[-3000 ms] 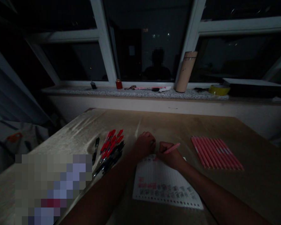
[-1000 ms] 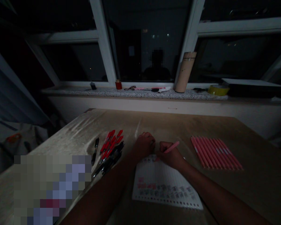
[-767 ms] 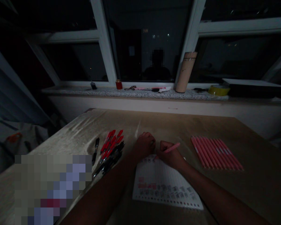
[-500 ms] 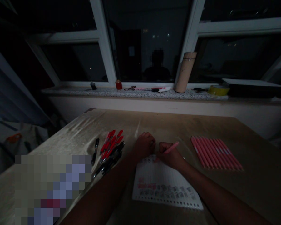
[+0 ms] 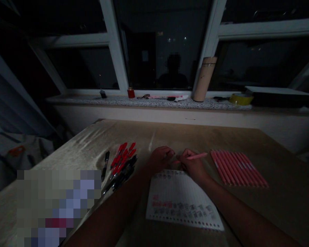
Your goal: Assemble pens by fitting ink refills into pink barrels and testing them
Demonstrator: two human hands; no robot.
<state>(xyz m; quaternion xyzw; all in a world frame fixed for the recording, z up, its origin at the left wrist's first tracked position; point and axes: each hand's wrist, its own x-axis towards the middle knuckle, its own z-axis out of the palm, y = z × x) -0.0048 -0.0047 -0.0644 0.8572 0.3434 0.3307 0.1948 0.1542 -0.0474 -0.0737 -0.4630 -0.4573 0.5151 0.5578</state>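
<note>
My right hand [image 5: 192, 164] is closed round a pink pen [image 5: 197, 156], which lies almost level with its back end pointing right. Just left of it, my left hand [image 5: 161, 157] has its fingers curled close to the pen's front end; anything in them is too dark to make out. Below both hands lies a lined sheet of paper [image 5: 180, 192] with a punched edge toward me. It carries rows of dark and reddish scribbles near that edge and dark ones along the far edge, partly hidden by my hands.
Several pink pens [image 5: 238, 168] lie side by side at right. Red pens [image 5: 122, 157] and black pens [image 5: 123, 176] are heaped at left, beside a lone black pen [image 5: 105, 163]. A tall flask [image 5: 205, 79] and yellow tape [image 5: 240, 99] stand on the windowsill [image 5: 157, 103].
My right hand has lifted the pink pen off the paper's far edge and turned it flatter, back end to the right. The left hand's fingers have shifted toward the pen's front end.
</note>
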